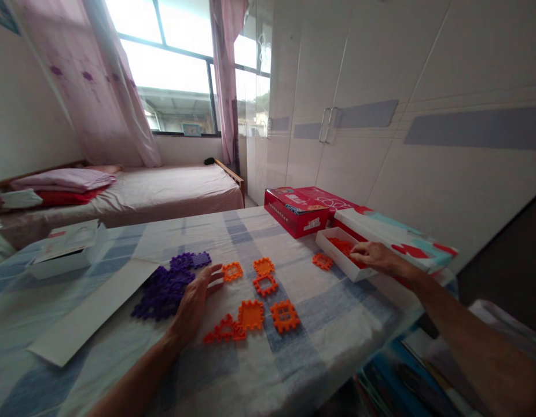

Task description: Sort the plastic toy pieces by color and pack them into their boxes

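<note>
Flat and spread, the left hand (194, 301) grips nothing; its palm rests on the table (294, 370), with the fingers on the edge of the purple pieces (164, 286). The right hand (374, 256) curls its fingers down into the white tray (333, 246). Whether it pinches a piece there, I cannot tell.

The checked cloth covers the table. On it, at nine o'clock from the left hand, lies a white sheet (90, 310), its long axis running from eight to two o'clock. A red box (296, 211) stands at eleven o'clock from the right hand, and a patterned lid (393, 234) just beyond that hand. The tray's long axis runs from ten to four o'clock, its open side up.

By my judgement the sorting is well along. The purple ones sit heaped together, and seven orange pieces (251, 314) lie flat and apart between the two hands. More orange shows in the tray. The squares have no long axis; the triangle at six o'clock points its tip to twelve.
</note>
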{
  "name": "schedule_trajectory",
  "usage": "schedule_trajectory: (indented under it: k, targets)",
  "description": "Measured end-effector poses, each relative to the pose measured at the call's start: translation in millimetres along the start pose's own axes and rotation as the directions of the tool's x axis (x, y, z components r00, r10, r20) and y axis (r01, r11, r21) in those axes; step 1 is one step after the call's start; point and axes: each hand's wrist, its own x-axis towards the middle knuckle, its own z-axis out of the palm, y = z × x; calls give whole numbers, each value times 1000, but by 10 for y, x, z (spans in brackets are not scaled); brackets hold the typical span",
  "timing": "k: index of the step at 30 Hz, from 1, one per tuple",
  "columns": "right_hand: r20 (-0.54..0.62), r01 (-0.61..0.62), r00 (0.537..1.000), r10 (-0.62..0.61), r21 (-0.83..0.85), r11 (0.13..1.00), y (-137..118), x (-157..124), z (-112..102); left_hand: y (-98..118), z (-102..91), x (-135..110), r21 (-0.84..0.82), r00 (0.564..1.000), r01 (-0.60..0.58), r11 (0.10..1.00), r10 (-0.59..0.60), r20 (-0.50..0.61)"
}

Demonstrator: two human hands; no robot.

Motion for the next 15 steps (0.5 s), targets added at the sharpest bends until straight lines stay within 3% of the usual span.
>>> schedule_trajectory:
  k: [6, 11, 13, 15]
  targets:
    - [-89, -47, 995, 36, -121, 992, 49, 107, 39, 1, -6, 7, -4, 1000, 3, 1000, -3, 2]
    - [-288, -54, 957, 24, -95, 994, -184, 163, 49, 42, 21, -3, 4, 1000, 12, 1000, -12, -18]
    - [-304, 24, 951, -58, -115, 993, -337, 151, 64, 46, 27, -2, 10, 1000, 11, 1000, -11, -7]
    - [-238, 143, 953, -185, -183, 973, -492, 140, 124, 43, 26, -1, 14, 1000, 5, 1000, -5, 1]
